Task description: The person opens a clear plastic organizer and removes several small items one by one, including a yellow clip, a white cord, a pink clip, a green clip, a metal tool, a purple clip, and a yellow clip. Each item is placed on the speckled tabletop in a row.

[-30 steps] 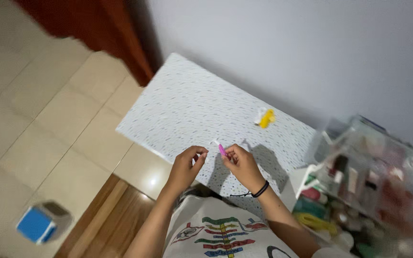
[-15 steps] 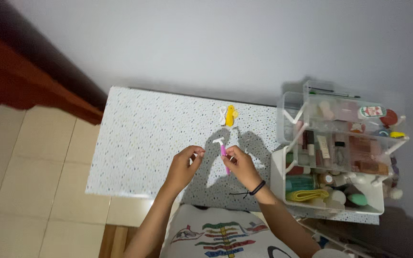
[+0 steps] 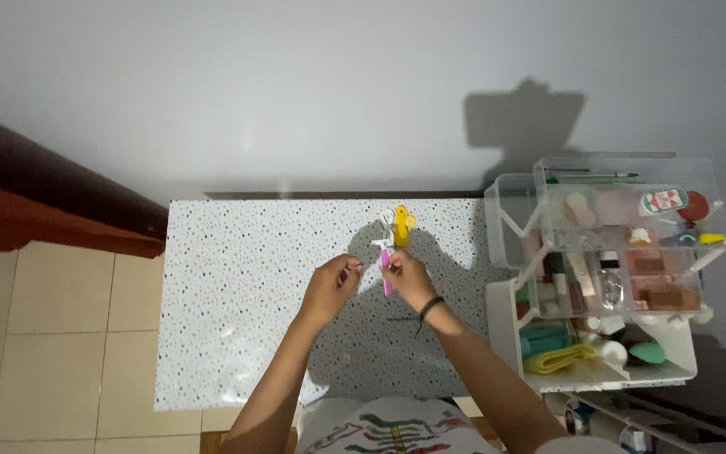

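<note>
Right hand (image 3: 407,279) fingers pinch a pink razor (image 3: 386,273) by its handle, white head up, above the tabletop (image 3: 237,286). Left hand (image 3: 329,290) fingers pinched nearly closed just beside it; whether they hold anything is too small to tell. A yellow and white item (image 3: 397,223) lies just beyond on the tabletop. An organizer (image 3: 607,277) full of cosmetics stands to the right. Risk: the thin handle slips from the 2-finger pinch, or the head nicks the left fingers.

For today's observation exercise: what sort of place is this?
Probably a room at home: a small speckled table against a plain wall, a tiled floor, and a clear organizer of cosmetics.
</note>
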